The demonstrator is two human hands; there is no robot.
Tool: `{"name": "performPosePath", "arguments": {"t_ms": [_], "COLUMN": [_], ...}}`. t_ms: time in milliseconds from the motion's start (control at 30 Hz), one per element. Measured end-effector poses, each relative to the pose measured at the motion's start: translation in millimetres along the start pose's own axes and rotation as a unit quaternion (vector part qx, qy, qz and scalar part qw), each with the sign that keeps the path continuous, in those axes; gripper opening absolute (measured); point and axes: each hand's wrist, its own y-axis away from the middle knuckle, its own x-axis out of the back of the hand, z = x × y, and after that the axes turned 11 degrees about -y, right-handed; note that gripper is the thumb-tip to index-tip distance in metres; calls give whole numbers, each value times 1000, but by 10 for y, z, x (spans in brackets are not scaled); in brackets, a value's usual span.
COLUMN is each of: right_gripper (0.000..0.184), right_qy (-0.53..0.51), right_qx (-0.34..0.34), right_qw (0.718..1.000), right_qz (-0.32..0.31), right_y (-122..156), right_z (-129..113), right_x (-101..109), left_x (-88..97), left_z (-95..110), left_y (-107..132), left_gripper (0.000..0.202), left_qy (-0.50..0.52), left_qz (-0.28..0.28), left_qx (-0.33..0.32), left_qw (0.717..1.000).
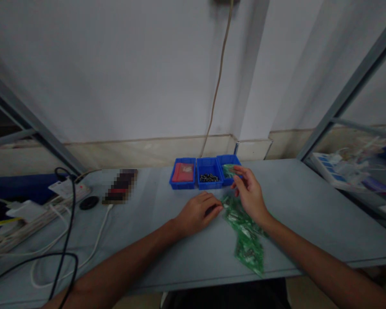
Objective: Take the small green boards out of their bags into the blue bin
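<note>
My left hand (199, 213) rests above the table with its fingers closed, thumb and fingertips meeting at the upper left corner of a strip of green see-through plastic packets (249, 249). Small pale or metallic pieces show inside the packets, too blurred to name. My right hand (251, 195) is over the strip's upper right side, beside the right blue bin (229, 159). Its thumb and forefinger are apart, fingertips at the bin's front right edge, nothing visible between them. Inside that bin lies more green plastic (227, 170).
The middle blue bin (209, 161) contains small black and silver parts (209, 177). In the left blue bin (183, 186) is a red packet (182, 172). Further left are a pixelated phone-like object (120, 186), a black disc (89, 202), cables and a power strip (28, 223).
</note>
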Motion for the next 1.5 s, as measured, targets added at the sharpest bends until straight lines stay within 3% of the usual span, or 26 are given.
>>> {"name": "performPosePath", "arguments": {"t_ms": [167, 367, 500, 667, 867, 1033, 1167, 1333, 1500], "right_gripper": [55, 33, 28, 19, 15, 22, 25, 14, 18], "right_qy": [-21, 46, 78, 96, 175, 194, 136, 93, 48], "right_qx": [-26, 0, 13, 18, -2, 20, 6, 12, 21], "right_qw": [999, 997, 995, 992, 972, 960, 964, 972, 987], "right_qz": [-21, -56, -60, -79, -159, -203, -230, -216, -153], "right_y": [2, 36, 72, 69, 59, 84, 125, 153, 117], "right_z": [41, 21, -4, -47, 14, -3, -93, -129, -107], "right_x": [-10, -13, -35, -41, -23, -35, -71, -98, -61], "left_x": [38, 48, 25, 3, -75, -104, -90, -89, -99], "left_z": [34, 53, 57, 12, -43, -96, -148, -142, -124], "left_y": [-5, -6, 4, 1, -5, 0, -2, 4, -6], "left_gripper": [27, 38, 40, 32, 21, 27, 31, 30, 38], "left_qy": [-12, -23, -45, -20, -40, -37, 20, 66, 77], "left_qz": [-40, -89, -105, -72, -41, 15, 46, 50, 107], "left_qx": [-15, -65, -79, -50, 1, 138, 234, 220, 164], "left_qw": [999, 994, 990, 996, 998, 990, 971, 972, 978]}}
